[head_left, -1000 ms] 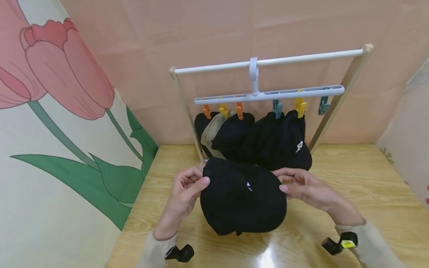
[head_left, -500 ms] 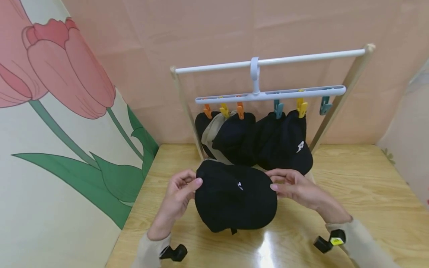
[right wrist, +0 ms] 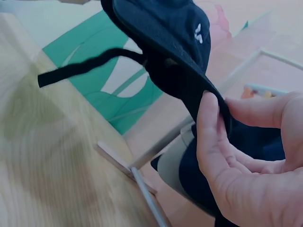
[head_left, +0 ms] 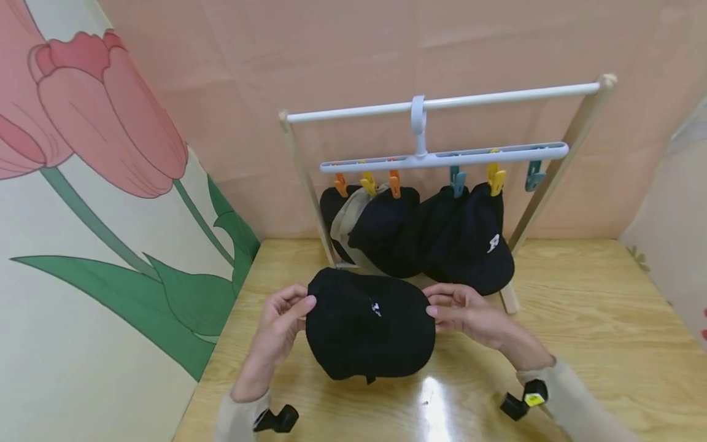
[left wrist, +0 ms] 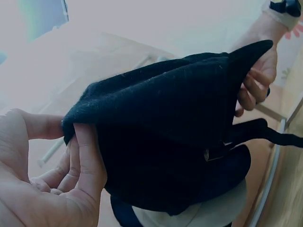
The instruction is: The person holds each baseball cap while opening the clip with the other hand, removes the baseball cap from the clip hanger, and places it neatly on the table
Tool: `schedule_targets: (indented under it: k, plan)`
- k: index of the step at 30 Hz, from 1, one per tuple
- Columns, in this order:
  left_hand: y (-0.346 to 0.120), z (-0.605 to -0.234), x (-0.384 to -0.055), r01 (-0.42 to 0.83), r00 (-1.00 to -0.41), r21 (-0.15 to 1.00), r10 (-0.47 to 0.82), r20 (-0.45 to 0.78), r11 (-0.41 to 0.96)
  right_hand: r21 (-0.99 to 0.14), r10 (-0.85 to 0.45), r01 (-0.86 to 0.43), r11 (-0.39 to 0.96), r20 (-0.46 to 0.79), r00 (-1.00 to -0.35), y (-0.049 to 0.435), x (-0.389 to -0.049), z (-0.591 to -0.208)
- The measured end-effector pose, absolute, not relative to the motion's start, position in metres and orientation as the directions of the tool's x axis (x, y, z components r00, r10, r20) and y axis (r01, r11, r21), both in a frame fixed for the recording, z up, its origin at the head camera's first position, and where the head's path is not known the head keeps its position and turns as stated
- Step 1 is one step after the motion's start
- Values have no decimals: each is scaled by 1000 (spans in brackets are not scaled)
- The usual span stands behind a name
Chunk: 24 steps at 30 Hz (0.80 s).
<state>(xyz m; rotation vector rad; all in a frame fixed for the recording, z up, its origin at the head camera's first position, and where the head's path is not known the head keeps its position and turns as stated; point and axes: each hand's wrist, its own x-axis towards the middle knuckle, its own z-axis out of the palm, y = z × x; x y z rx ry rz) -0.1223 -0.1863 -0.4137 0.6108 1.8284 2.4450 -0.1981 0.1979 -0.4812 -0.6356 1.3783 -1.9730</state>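
Note:
A black baseball cap [head_left: 364,331] with a small white emblem is held up over the table between both hands. My left hand [head_left: 282,322] pinches the crown edge at its left side, thumb on top. On the opposite side my right hand [head_left: 469,313] pinches the brim [right wrist: 165,52] between thumb and fingers. The cap's loose strap [right wrist: 87,68] and its buckle [left wrist: 208,154] dangle underneath. Behind it, several caps hang by clips from a pale plastic hanger [head_left: 375,164]; the rightmost black cap [head_left: 480,245] bears a white logo.
The hanger hooks over the white bar [head_left: 497,96] of a wooden-legged rack [head_left: 585,123]. Orange, yellow and teal clips line it; the far-right teal clip [head_left: 534,176] holds no cap. A tulip-printed panel [head_left: 110,276] flanks the wooden table [head_left: 596,319] on the left.
Both hands have carried the black cap leftward and slightly toward the person, away from the hanging caps. The grip of each hand looks the same.

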Motion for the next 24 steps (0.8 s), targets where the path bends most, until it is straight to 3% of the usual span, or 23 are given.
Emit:
schedule_targets:
  k: [9,15,24]
  plan:
    - [-204,-428,-124,168,-939,942,244,242,-289,-948,-662,190,-254,28,-749,181,-193,-490]
    - [-213,-439,-126,143,-945,934,235,227,-327,-944,-655,227,-240,-15,-756,170,-196,-500]
    - [-223,-450,-128,91,-949,958,266,166,-272,-953,-639,233,-193,-58,-767,164,-196,-515]
